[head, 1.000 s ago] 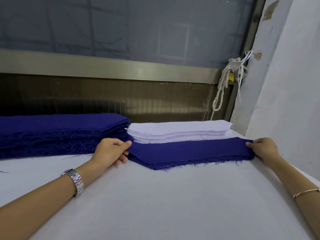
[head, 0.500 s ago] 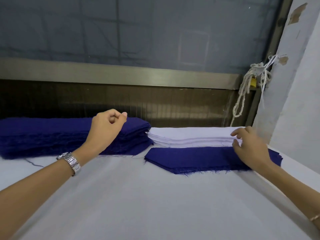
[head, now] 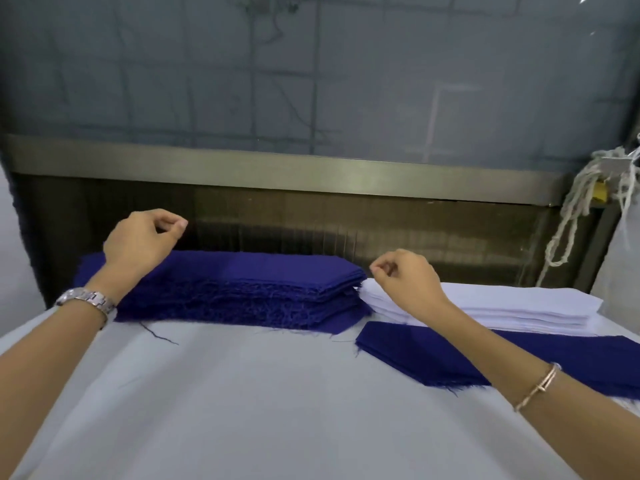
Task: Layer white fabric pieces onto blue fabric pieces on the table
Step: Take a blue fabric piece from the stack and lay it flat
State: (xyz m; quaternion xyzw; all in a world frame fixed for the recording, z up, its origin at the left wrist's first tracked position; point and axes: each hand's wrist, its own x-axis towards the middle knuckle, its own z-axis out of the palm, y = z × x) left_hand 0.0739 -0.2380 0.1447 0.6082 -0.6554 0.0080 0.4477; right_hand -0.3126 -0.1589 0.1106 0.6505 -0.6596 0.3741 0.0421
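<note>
A thick stack of blue fabric pieces (head: 242,285) with frayed edges lies at the back of the white table (head: 242,410). To its right sits a stack of white fabric pieces (head: 502,306). One single blue piece (head: 433,355) lies flat in front of the white stack. My left hand (head: 142,244) hovers over the blue stack's left end, fingers curled, holding nothing. My right hand (head: 405,282) hovers above the left end of the white stack, fingers curled with thumb near forefinger, nothing visibly in it. My right forearm crosses over the single blue piece.
A loose dark thread (head: 159,334) lies on the table in front of the blue stack. Behind the stacks run a dark panel and a metal rail (head: 277,171). A knotted white rope (head: 568,230) hangs at the back right beside a white wall (head: 620,265).
Both hands have let go of the single blue piece, which lies flat. My left hand rose over the blue stack. My right hand moved left along the white stack.
</note>
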